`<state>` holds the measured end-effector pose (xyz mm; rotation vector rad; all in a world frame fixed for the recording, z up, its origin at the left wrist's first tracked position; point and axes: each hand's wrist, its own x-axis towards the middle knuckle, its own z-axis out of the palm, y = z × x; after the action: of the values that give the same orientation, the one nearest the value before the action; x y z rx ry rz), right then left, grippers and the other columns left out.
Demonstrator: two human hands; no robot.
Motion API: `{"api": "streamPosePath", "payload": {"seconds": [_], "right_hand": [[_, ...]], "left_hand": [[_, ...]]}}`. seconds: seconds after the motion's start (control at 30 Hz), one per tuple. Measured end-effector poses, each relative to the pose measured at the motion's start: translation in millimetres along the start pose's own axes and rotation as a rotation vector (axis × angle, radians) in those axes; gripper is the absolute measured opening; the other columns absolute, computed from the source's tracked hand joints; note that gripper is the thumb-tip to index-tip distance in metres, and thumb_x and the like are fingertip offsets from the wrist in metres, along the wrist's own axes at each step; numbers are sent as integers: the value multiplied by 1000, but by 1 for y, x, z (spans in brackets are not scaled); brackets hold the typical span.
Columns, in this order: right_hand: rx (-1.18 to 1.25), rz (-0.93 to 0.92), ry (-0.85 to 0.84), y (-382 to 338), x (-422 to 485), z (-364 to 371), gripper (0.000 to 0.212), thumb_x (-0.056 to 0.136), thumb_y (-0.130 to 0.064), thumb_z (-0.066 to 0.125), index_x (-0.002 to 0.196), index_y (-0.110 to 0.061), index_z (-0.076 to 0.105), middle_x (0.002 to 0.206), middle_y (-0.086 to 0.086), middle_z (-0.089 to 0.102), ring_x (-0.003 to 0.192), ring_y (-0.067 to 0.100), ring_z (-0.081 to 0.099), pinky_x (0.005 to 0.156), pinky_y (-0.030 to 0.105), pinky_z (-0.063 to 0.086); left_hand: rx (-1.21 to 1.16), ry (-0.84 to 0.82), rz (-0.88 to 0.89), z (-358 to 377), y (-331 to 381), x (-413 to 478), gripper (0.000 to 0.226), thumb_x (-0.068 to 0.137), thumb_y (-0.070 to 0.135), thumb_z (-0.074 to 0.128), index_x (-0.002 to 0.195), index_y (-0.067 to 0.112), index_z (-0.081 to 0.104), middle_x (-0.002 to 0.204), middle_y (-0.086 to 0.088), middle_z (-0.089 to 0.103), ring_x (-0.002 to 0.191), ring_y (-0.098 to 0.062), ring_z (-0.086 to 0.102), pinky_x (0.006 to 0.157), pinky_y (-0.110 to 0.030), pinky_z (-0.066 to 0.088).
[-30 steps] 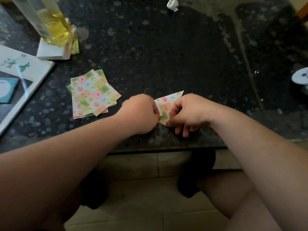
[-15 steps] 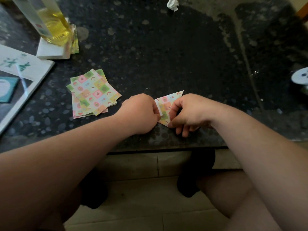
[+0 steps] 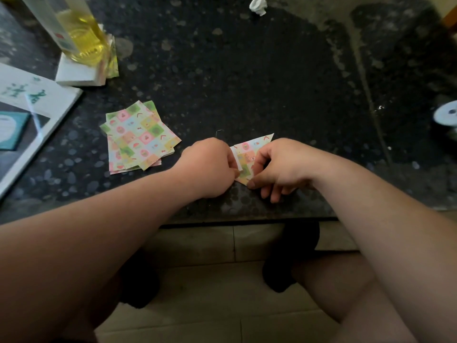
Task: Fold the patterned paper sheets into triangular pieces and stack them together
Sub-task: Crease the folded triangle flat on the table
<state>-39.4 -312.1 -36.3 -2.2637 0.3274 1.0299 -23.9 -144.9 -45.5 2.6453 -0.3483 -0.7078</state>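
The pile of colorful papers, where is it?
In the head view, the pile of colorful papers lies on the dark table, just left of the left hand, nearer the person than the bottle.

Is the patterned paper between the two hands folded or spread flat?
Folded. The paper has a triangular outline; its white back shows beside the left hand, and the right hand pinches its near corner.

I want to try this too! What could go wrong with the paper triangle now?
1. Both the left hand and right hand pinch the folded paper, so an uneven pull might skew the crease or tear it.
2. It lies near the table edge and could slip off.
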Motion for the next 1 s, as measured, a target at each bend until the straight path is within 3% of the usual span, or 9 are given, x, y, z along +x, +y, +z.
{"api": "streamPosePath", "payload": {"seconds": [0.23,0.33,0.4,0.5,0.57,0.63,0.73,0.87,1.0], "right_hand": [[-14,4,-3,-1,0,-2,20,88,-21,81,92,-19,61,66,3,75,44,11,65,41,18,40],[-13,1,-5,0,-1,-2,21,87,-21,82,90,-19,61,65,2,75,43,10,63,43,18,39],[-9,-1,-10,-1,-2,-3,22,87,-20,82,88,-20,60,65,2,74,43,11,62,45,20,38],[3,-6,-20,0,-1,-2,23,89,-18,79,85,-21,57,61,1,73,41,9,61,44,19,36],[7,-1,-31,0,1,-2,23,90,-18,78,87,-21,55,61,1,73,41,9,61,42,17,36],[4,3,-40,0,1,-2,21,92,-18,76,89,-21,55,62,1,73,42,9,62,41,16,37],[3,-4,-41,0,1,-2,23,91,-20,78,87,-21,55,63,2,73,43,9,63,41,16,38],[-10,-11,-23,0,-1,-2,21,90,-20,78,87,-20,58,64,1,74,44,9,64,41,17,39],[-25,-10,-25,-1,0,-3,19,92,-18,76,87,-20,58,65,2,74,44,9,63,42,17,39]], "left_hand": [[-2,-4,22,-1,1,-1,21,93,33,69,73,36,62,89,12,67,87,-13,63,84,-37,57],[47,38,85,0,0,-10,4,94,34,68,91,35,65,104,9,64,96,-14,60,90,-40,55],[272,137,230,8,-2,-24,19,95,37,63,111,29,66,115,4,58,106,-20,54,93,-42,51],[455,213,452,31,-3,-62,46,85,43,56,120,16,69,123,-5,62,111,-28,57,90,-43,52],[497,155,499,54,-8,-83,76,84,56,44,136,4,62,142,-15,58,130,-33,55,106,-45,50],[533,105,493,68,-12,-92,92,86,66,38,147,-2,49,157,-21,41,148,-35,38,117,-50,39],[541,130,463,70,-17,-85,93,87,69,38,147,-1,49,157,-25,39,150,-39,32,119,-54,34],[565,138,449,66,-16,-75,95,84,67,59,149,-1,45,155,-29,40,149,-42,33,122,-54,28],[558,144,478,73,-11,-80,95,83,67,61,145,-4,49,154,-30,42,148,-43,34,121,-57,30]]}}
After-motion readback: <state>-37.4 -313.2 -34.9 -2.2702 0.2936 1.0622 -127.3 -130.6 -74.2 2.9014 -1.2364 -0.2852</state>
